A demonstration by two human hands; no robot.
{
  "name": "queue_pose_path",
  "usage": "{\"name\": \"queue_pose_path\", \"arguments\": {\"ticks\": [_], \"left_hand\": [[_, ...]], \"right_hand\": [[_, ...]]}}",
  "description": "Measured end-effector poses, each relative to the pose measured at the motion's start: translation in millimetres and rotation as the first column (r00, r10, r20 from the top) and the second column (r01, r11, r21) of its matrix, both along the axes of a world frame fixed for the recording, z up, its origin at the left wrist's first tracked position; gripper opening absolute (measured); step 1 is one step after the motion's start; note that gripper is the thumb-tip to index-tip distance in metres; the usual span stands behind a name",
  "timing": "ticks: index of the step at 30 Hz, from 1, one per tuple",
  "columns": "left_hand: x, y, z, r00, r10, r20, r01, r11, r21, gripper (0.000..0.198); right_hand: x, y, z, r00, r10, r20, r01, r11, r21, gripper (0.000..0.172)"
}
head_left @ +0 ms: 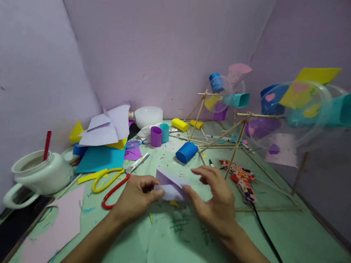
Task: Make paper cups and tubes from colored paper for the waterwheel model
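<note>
A small piece of pale lilac paper (170,187), folded with one flap raised, is held just above the table. My left hand (138,196) pinches its left edge between thumb and fingers. At the right edge, the thumb of my right hand (214,199) touches the flap while the other fingers stay spread in the air. Left of my left hand lie open scissors (117,180) with one yellow and one red handle. A blue paper tube (186,152) rests beyond the paper. Purple (156,136) and teal (164,133) paper rings stand farther back.
Stick frames carrying clear discs (307,115) with coloured paper cups rise at right. A glue gun (241,179) in patterned wrap trails a black cord (271,248). At left are a white teapot-like pot (45,175), stacked paper sheets (101,161) and a pink sheet (60,228).
</note>
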State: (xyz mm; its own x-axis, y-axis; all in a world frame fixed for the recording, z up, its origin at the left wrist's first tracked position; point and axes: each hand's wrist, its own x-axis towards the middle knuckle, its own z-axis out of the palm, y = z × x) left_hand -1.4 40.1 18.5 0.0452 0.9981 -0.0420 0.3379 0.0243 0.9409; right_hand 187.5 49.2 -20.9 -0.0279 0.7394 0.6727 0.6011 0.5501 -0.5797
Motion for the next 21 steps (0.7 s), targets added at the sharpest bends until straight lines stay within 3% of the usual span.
{"name": "queue_pose_path", "arguments": {"ticks": [4, 8, 16, 21], "left_hand": [[4.9, -3.7, -5.5, 0.986, -0.159, 0.039, 0.16, 0.987, -0.017, 0.012], [7.2, -6.4, -11.4, 0.979, -0.192, 0.065, 0.198, 0.974, -0.108, 0.016], [9.1, -3.8, -11.7, 0.968, -0.077, 0.239, 0.146, 0.948, -0.282, 0.001], [5.8, 0.0, -15.0, 0.946, -0.026, 0.322, 0.133, 0.94, -0.315, 0.009]], "right_hand": [[-5.7, -4.3, -4.1, 0.979, 0.096, 0.18, -0.109, 0.992, 0.061, 0.026], [-6.7, -3.6, -3.8, 0.949, 0.153, 0.275, -0.168, 0.985, 0.029, 0.026], [-7.0, -5.0, -0.4, 0.915, 0.143, 0.378, -0.154, 0.988, -0.001, 0.023], [-8.6, -5.0, -4.0, 0.917, 0.104, 0.385, -0.125, 0.992, 0.029, 0.011]]}}
